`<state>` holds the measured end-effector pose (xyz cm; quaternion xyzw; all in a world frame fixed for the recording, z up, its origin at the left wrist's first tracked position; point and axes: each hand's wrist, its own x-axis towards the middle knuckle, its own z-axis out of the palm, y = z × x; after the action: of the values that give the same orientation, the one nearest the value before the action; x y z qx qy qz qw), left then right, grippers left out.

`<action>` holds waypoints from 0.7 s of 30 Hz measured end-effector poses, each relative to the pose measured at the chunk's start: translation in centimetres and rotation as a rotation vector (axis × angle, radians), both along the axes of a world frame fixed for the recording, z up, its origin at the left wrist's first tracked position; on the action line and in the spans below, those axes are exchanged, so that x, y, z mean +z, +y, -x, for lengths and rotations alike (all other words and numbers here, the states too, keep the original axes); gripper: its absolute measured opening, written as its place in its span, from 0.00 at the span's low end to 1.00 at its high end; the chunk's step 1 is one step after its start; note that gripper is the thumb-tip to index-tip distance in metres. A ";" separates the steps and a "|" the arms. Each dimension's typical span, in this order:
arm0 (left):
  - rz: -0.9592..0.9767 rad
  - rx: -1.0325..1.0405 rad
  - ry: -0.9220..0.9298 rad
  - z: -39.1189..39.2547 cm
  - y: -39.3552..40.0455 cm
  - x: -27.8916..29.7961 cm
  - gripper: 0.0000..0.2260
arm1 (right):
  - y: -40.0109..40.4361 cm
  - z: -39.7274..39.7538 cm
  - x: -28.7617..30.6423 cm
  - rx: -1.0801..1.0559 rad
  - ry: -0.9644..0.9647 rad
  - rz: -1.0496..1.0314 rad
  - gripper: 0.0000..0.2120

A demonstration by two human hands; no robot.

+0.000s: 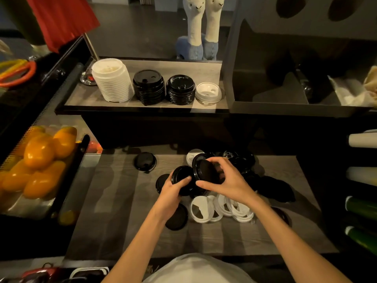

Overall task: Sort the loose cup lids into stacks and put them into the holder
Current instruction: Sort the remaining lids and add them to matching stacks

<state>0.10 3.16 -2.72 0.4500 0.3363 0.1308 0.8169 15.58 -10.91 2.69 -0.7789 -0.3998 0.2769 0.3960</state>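
Lids lie in a loose heap on the grey tabletop [122,211], black ones and white ones mixed. The left hand [173,187] curls its fingers [184,179] round a black lid [180,176] and holds it up, tilted. The right hand [222,178] holds a second black lid [206,170] on its edge, with the thumb near and the bent fingers over the far rim. The two held lids touch each other in the middle, just above the heap.

White ring lids [214,209] lie just under the right wrist. A flat black lid [177,218] lies under the left wrist. More black lids [273,188] are piled to the right of the hands. One black lid [145,161] sits alone on the tabletop to the far left, well apart from the heap.

On the far shelf [81,94] stand four stacks in a row: a tall white stack [112,80] at the left, then two black stacks [149,86], then a low white stack [208,93] at the right. Two toy llamas [204,27] stand behind the shelf. Oranges [40,154] sit behind glass at the left. Rolls [362,139] stick out at the right edge.
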 end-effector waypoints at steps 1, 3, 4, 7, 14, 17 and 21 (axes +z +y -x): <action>0.065 0.009 -0.029 0.0 0.0 0.5 0.21 | 0.5 0.3 0.2 -0.004 -0.004 -0.014 0.35; 0.145 0.018 -0.087 -0.2 0.0 1.6 0.22 | 1.4 0.9 0.6 -0.011 -0.033 -0.023 0.33; 0.163 0.019 -0.118 -0.2 0.0 2.3 0.20 | 1.9 1.2 0.8 -0.018 -0.058 -0.013 0.32; 0.160 -0.015 -0.138 -0.2 0.2 4.6 0.19 | 3.4 1.9 0.9 -0.053 -0.171 0.047 0.36; 0.067 -0.041 -0.106 0.5 3.6 7.5 0.19 | 5.3 -0.6 4.7 0.273 -0.096 0.046 0.44; 0.047 -0.023 -0.094 0.5 5.3 9.3 0.20 | 6.6 -1.3 6.8 0.381 -0.114 -0.010 0.40; 0.009 -0.040 -0.118 0.5 7.8 12.3 0.19 | 9.0 -1.5 9.9 0.386 -0.108 -0.103 0.39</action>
<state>-0.42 10.97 9.59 0.4444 0.2791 0.1393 0.8398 17.12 -1.90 12.61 -0.6802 -0.5760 0.2846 0.3529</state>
